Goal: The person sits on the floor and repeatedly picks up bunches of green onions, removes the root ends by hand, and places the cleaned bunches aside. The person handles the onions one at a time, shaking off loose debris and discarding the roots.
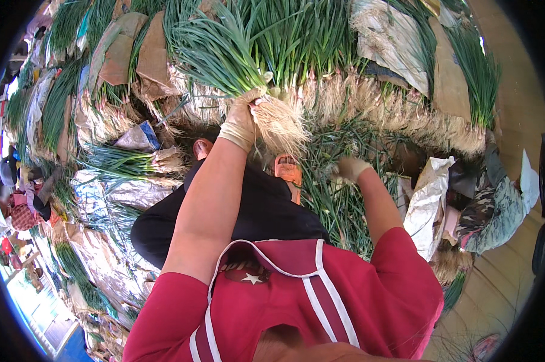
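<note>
My left hand (pixel 241 116), in a pale glove, grips a bunch of green garlic plants (pixel 229 63) just above the roots. The long green leaves fan to the upper left, and the pale roots (pixel 279 122) hang to the right of my fist. My right hand (pixel 351 169), also gloved, is motion-blurred over a heap of loose green leaves (pixel 340 199). Whether its fingers hold anything cannot be made out. Ahead of my hands stands a long row of packed green garlic (pixel 313 40) with its roots facing me. My orange sandal (pixel 288 169) shows between my arms.
Another bunch (pixel 127 160) lies on white sacking (pixel 132 192) at my left. A white woven sack (pixel 428 203) stands to my right, beside a person in camouflage clothing (pixel 489 217). Cardboard pieces (pixel 157 59) and sacks cover more garlic rows. Other people (pixel 25 203) are far left.
</note>
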A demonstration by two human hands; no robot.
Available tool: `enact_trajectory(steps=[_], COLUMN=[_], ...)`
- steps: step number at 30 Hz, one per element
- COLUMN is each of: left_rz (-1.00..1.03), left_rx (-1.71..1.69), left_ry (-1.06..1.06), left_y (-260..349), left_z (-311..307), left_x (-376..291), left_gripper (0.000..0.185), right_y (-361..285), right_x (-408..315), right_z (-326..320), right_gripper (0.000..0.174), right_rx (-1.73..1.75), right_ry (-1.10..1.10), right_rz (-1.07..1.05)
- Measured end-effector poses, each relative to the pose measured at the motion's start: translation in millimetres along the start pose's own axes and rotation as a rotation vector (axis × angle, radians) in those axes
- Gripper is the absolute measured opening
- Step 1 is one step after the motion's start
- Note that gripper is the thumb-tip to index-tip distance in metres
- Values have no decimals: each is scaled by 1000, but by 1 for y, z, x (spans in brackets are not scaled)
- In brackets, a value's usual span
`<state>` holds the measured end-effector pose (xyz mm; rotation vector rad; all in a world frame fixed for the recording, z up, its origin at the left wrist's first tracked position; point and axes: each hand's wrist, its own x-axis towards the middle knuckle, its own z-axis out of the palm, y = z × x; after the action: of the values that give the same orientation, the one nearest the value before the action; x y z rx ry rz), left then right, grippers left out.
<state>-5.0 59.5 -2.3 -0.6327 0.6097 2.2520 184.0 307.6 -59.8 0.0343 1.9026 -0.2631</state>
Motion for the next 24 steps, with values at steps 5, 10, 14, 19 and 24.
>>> enact_trajectory(steps=[5, 10, 14, 19, 24], left_rz=[-64, 57, 138, -26, -19], left_rx=[14, 143, 19, -102, 2], left_ry=[4, 31, -2, -139, -75], left_y=[1, 11, 6, -5, -3], left_z=[-4, -12, 2, 6, 11], left_x=[5, 2, -5, -2, -8], left_gripper=[23, 32, 26, 27, 29], right_y=[-71, -45, -18, -7, -50], right_x=[75, 121, 82, 61, 166], right_z=[-139, -178, -78, 0, -97], right_gripper=[52, 37, 42, 48, 38], right_rx=[1056, 941, -271, -16, 1311], right_ry=[1162, 948, 290, 365, 787], right_rz=[-88, 13, -106, -201, -66])
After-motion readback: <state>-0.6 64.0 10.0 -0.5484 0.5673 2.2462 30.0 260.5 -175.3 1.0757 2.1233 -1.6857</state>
